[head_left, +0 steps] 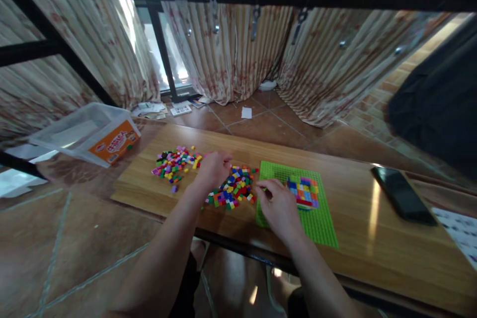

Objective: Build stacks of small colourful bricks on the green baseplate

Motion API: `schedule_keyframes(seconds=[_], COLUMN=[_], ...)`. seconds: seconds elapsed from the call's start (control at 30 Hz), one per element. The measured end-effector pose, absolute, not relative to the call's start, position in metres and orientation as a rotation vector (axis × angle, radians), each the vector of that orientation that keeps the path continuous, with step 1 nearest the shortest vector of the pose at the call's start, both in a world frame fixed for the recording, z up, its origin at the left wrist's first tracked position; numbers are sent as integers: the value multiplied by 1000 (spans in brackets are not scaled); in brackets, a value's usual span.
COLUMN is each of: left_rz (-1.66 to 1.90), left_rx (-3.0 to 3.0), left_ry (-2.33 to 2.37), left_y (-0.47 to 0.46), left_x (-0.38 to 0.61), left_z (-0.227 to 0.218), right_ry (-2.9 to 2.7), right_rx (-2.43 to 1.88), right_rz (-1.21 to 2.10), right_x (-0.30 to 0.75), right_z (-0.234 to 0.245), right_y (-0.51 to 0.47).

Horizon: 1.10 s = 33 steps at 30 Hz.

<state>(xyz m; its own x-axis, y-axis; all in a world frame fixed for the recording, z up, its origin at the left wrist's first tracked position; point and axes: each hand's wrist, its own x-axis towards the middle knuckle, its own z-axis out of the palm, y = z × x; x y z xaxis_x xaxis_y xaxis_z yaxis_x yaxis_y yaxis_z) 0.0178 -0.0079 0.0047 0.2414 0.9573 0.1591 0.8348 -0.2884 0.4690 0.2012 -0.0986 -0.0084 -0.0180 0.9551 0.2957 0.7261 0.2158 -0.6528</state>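
While picking among loose bricks (233,190) at frame centre | left hand (214,168) curled over pile, contents not discernible | right hand (278,203) bent-fingered on green baseplate (320,226) beside coloured patch (303,191), hold unclear | next placement judged to need stud alignment.

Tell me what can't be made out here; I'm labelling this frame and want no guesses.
All head view.
Left hand: its own back hides whether it pinches one of the small coloured plastic bricks.
Right hand: covers green studded baseplate's left part; anything beneath is hidden.
Orange label on clear plastic box: print too small.
Dark cloth, right: cut by frame edge.
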Motion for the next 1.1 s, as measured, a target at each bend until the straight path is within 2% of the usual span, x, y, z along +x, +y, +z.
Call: schedule_keyframes(seconds=[0.3,0.53,0.73,0.83,1.0,1.1], left_rz=[479,442,469,509,522,493], left_rx=[2293,2318,2300,2297,2375,2408], left_ry=[1595,1566,1559,1569,1513,1526], left_y=[-18,-23,-24,-23,-24,-25], left_x=[8,15,19,21,27,30], left_z=[5,0,2,2,-3,-5], right_ry=[-1838,-1899,-1778,-1587,-960,-773], right_rx=[-1792,-1772,-1680,-1533,-1126,-961], right_rz=[429,405,513,713,1365,1566], right_x=[183,178,180,181,180,181], right_z=[-25,-28,-30,-28,-11,1], right_y=[-83,-74,-70,-71,-77,-82])
